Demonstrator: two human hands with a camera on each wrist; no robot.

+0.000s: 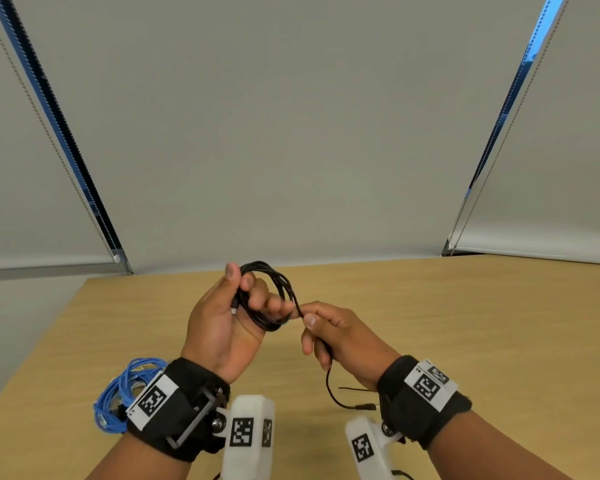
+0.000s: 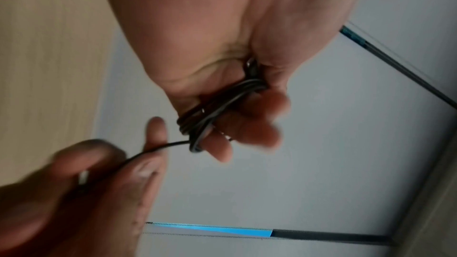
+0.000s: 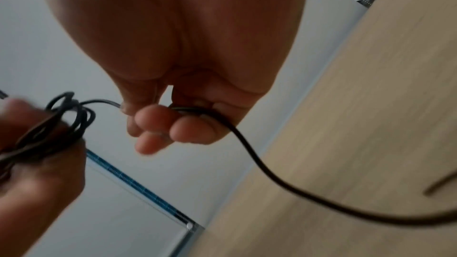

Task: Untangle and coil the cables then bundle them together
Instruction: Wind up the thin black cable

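Holding the black cable coil point(image 1: 265, 296) upright in your left hand point(image 1: 222, 327), fingers curled through its loops, you pinch the loose tail point(image 1: 329, 382) in your right hand point(image 1: 340, 337) just beside it; the tail trails down toward you onto the tabletop point(image 1: 465, 323); the blue cable coil point(image 1: 118, 400) lies by your left wrist.

Black cable point(image 1: 274, 296) part-coiled; blue cable point(image 1: 118, 396) coiled

Black cable point(image 1: 278, 292) in my left hand point(image 1: 219, 327): smooth rubbery jacket, slight sheen, metal plug tip. Blue cable point(image 1: 113, 400): matt plastic sheath. Surface point(image 1: 465, 323): pale wood-grain laminate, matt. My wrist straps point(image 1: 184, 403): black cloth, paper-like printed tags. Camera mounts point(image 1: 248, 434): white matt plastic. Blinds point(image 1: 291, 133): grey matt fabric.
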